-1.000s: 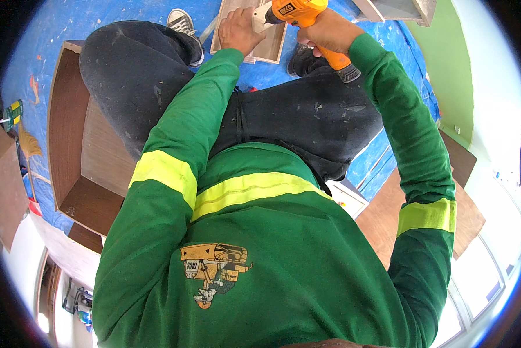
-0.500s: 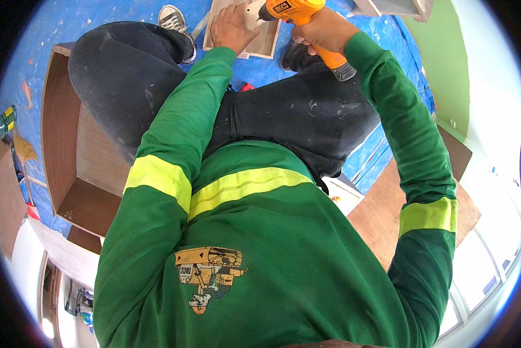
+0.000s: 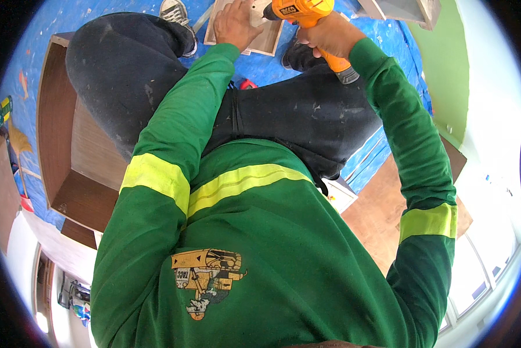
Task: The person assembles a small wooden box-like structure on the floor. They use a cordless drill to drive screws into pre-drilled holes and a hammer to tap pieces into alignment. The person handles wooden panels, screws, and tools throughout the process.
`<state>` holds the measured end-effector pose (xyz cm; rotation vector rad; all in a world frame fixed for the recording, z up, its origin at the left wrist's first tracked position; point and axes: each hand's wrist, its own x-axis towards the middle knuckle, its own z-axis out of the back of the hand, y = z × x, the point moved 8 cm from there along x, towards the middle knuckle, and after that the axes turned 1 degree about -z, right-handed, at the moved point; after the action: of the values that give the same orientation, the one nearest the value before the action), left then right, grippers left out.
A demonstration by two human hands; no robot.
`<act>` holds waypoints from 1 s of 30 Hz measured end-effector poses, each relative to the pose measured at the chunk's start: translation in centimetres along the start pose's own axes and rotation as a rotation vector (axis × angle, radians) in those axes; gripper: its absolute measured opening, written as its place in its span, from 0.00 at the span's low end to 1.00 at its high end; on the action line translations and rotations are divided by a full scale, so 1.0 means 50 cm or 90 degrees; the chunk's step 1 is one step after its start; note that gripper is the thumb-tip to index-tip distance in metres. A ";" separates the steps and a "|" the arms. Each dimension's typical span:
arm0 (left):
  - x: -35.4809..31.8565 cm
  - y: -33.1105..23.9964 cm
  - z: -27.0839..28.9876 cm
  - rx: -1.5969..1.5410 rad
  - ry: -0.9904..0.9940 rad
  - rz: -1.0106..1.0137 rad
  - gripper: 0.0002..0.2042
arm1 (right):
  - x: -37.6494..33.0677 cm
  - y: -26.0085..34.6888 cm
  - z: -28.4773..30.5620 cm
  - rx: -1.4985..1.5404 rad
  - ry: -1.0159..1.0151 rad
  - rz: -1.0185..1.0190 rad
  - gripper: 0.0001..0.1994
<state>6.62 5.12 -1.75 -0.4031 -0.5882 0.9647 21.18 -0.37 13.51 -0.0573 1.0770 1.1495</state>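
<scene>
Blue sheeting (image 3: 48, 66) covers the floor and carries the work. A shallow wooden tray (image 3: 266, 42) lies on the sheeting, between the person's feet, its far end cut off by the upper edge of the view. The right hand (image 3: 325, 36) grasps an orange-and-black power drill (image 3: 298, 8) by its handle. The drill's nose points left, toward a pale piece (image 3: 258, 16) above the tray (contact between the two cannot be determined). The left hand (image 3: 235, 26) is placed over the tray's left side, just beside the pale piece; whether its fingers grip or merely press cannot be told. Hand and drill together obstruct part of the tray.

Surrounding items: a canvas shoe (image 3: 175, 13) is near the tray's left edge; a dark shoe (image 3: 298, 56) is near its right edge, partly behind the drill handle. A small red object (image 3: 247, 84) sits between the tray and the dark trousers (image 3: 307, 110). Toward the sheeting's left edge, a brown wooden box (image 3: 56, 122) stands open; the left leg and sleeve block its right side. Farther left, a broom (image 3: 20, 141) lies near the sheeting's edge. At the sheeting's right edge, an open wooden frame (image 3: 408, 10) stands near the green wall (image 3: 446, 75). Below it, brown boards (image 3: 382, 203) are partly covered by the right sleeve.
</scene>
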 end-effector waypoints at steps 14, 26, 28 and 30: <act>-0.007 0.001 -0.001 -0.012 -0.011 0.016 0.38 | 0.022 -0.032 -0.017 0.038 -0.006 -0.003 0.19; -0.008 0.003 -0.003 -0.004 -0.009 0.034 0.40 | 0.030 -0.036 -0.030 0.034 0.002 0.005 0.20; -0.008 0.001 0.000 -0.004 -0.007 0.034 0.40 | 0.032 -0.040 -0.032 0.031 0.005 0.008 0.20; -0.006 -0.002 0.002 -0.010 -0.005 0.034 0.40 | 0.037 -0.050 -0.032 0.035 0.012 -0.001 0.20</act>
<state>6.48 4.81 -1.72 -0.4319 -0.5951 1.0139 21.99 -1.10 10.20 -0.0253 1.1242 1.1187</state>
